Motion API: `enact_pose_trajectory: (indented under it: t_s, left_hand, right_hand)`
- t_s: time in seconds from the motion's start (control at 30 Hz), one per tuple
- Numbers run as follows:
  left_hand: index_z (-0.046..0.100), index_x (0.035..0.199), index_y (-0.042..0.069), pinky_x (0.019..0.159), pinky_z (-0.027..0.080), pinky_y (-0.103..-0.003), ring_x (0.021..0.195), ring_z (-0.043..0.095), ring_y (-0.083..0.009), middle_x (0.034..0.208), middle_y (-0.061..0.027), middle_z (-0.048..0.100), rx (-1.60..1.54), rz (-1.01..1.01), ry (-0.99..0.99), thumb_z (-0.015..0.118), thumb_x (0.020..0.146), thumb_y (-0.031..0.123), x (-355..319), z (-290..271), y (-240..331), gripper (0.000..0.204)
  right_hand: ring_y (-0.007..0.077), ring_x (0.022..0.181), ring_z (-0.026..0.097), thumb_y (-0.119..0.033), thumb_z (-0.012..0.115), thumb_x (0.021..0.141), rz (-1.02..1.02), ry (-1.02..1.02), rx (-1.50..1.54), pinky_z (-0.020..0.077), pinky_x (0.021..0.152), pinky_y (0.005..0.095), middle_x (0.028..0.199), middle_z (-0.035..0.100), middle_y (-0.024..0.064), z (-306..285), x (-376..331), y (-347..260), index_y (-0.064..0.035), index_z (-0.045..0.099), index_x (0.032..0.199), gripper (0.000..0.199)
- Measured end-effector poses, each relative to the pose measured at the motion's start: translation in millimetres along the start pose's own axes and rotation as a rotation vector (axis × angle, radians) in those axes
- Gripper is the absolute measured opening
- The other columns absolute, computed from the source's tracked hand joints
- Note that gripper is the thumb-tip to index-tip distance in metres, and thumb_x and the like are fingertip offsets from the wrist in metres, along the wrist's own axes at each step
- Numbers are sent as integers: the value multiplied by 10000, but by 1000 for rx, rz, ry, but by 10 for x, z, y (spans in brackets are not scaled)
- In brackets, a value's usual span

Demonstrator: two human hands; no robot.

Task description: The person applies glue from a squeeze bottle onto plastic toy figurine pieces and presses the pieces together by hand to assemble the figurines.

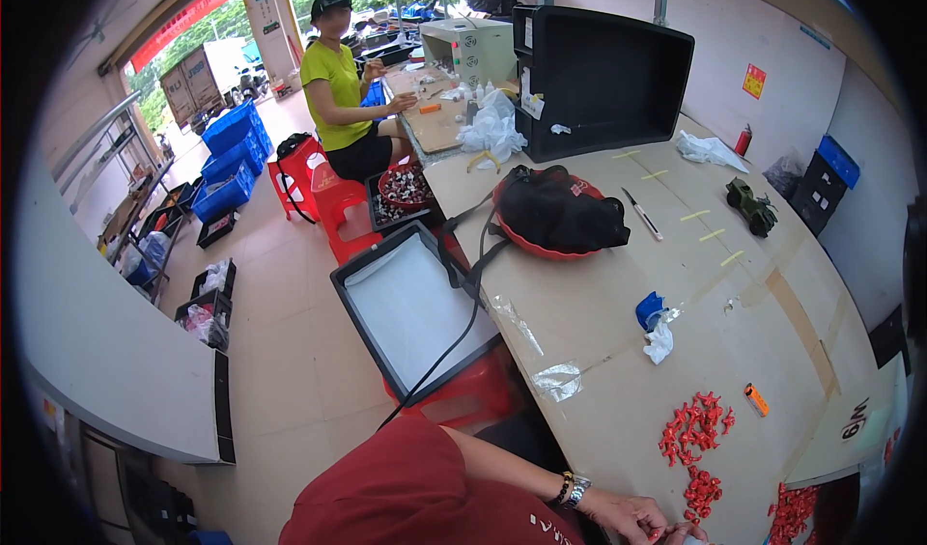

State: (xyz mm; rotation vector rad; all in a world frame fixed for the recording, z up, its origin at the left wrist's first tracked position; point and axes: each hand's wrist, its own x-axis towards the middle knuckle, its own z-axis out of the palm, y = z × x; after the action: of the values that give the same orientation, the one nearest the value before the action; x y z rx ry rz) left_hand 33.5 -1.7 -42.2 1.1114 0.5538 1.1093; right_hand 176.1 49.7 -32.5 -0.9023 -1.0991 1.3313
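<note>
My left hand (630, 518), with a bead bracelet and a metal watch at the wrist, is at the lower edge of the head view. Its fingers are pinched together, and a speck of red shows at their tips. Close beside it, my right hand (684, 530) is mostly cut off by the frame edge, with something whitish by it. Just beyond the hands lies a small heap of glossy red plastic pieces (703, 493). Farther up, more red pieces (695, 427) are spread loosely on the table. A pile of red pieces (792, 514) sits to the right.
An orange object (756, 400), blue item (651, 310), crumpled tissue (659, 342), pen-like knife (643, 215) and green toy vehicle (750, 207) lie on the table (599, 284). Beyond are a black bag (560, 212) in a red basket and a black crate (606, 82). Another person (338, 91) sits at the far left.
</note>
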Motion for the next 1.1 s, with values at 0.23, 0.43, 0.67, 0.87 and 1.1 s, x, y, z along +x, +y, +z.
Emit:
enact_pose_trajectory:
  t_s: [0.23,0.43,0.67,0.87,1.1]
  left_hand:
    - [595,907,-2,744,546,-294,862,596,-136,918,-70,627,-93,-36,6,647,891,188,-3,18,-27,197]
    - [595,911,2,747,537,-291,862,593,-133,920,-69,628,-40,-47,-8,642,894,187,-25,2,77,192]
    - [609,906,8,768,523,-301,848,589,-133,923,-69,644,59,-71,7,641,892,194,-33,14,185,189]
    - [624,923,23,830,505,-326,853,593,-138,932,-64,655,91,-35,13,648,886,214,-25,41,116,196]
    - [525,748,-3,575,439,-247,620,582,-98,740,-47,626,7,82,-45,589,862,144,-38,75,164,197]
  right_hand:
    - [150,627,553,21,575,883,3,40,-17,493,504,257,785,559,98,-16,8,17,-45,424,999,201]
    - [147,627,551,4,580,886,0,63,-14,490,507,253,769,559,89,67,-16,-47,-34,457,989,165]
    - [141,632,547,-4,576,887,15,53,-36,480,518,243,772,557,84,36,-10,-38,-38,460,978,151]
    - [142,639,548,1,577,887,12,23,-57,487,525,249,780,560,92,-27,-24,-37,-37,433,985,179]
    - [83,683,443,-64,532,891,-67,57,-103,366,596,217,774,475,8,-27,-39,-10,-63,458,1003,135]
